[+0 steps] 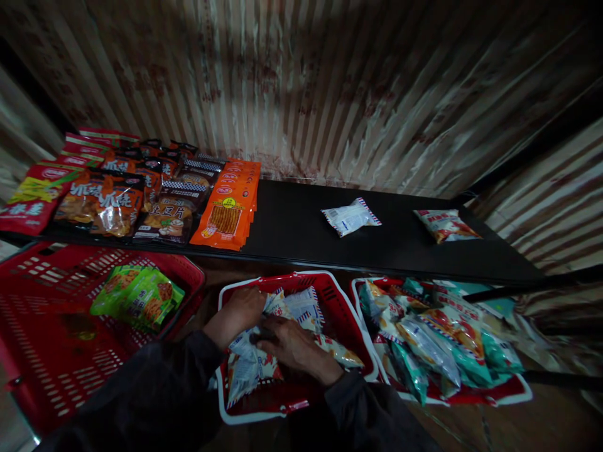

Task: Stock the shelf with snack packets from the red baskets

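Both my hands reach into a red basket with a white rim (336,285). Inside it lie several snack bags with striped edges, among them a white snack bag (245,351) on the left and a pale bag (306,307) toward the back. My left hand (242,312) is bent down over the bags at the left side, its fingertips hidden among them. Beside it, my right hand (299,346) has its thumb and fingers curled closed at the edge of the white snack bag.
Above the baskets runs a black shelf (292,216). It holds rows of snacks at left, including orange packets (226,213), plus a white bag (351,216) and another bag (445,225). A full basket (506,392) stands right; a red basket (32,314) with green packets (136,298) stands left.
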`<act>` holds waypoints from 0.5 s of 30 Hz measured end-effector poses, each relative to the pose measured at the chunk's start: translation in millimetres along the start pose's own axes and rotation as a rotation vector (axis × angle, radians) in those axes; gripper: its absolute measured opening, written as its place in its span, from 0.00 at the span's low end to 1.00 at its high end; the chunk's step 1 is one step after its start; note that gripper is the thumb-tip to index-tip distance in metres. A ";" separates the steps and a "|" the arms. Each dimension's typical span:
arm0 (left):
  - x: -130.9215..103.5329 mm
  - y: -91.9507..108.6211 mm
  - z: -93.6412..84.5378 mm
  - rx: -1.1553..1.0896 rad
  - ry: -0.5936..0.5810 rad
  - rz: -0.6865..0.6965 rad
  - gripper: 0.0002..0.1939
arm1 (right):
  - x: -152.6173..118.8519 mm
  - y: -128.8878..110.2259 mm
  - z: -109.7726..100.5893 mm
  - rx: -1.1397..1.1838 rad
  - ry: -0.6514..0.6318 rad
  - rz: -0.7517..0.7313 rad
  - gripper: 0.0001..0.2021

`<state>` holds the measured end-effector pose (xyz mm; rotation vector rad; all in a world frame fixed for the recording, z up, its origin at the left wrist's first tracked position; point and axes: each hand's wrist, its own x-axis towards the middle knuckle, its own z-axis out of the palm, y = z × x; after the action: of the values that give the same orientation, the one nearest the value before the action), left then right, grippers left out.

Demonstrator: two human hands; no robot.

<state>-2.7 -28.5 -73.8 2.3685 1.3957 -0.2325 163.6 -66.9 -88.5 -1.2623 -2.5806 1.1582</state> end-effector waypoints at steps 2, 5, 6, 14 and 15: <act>1.8 7.0 -3.9 -0.001 -0.040 -0.019 0.17 | 1.0 -10.4 7.1 -0.018 -0.023 0.011 0.18; 4.1 15.7 -9.8 -0.009 -0.067 -0.027 0.19 | 3.6 -20.5 21.6 -0.022 -0.053 0.020 0.22; 4.5 17.4 -11.2 -0.011 -0.071 -0.030 0.19 | 4.5 -22.0 26.5 -0.030 -0.048 0.018 0.24; 11.9 8.1 -8.2 -0.033 -0.066 -0.040 0.20 | 11.3 -16.5 41.7 -0.056 -0.064 0.138 0.27; 13.4 6.0 -7.6 -0.041 -0.059 -0.032 0.20 | 12.0 -15.5 41.2 -0.061 -0.062 0.135 0.25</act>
<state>8.7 -17.3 -69.8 2.2891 1.3979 -0.2780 131.3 -89.5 -111.4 -1.4567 -2.6297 1.1654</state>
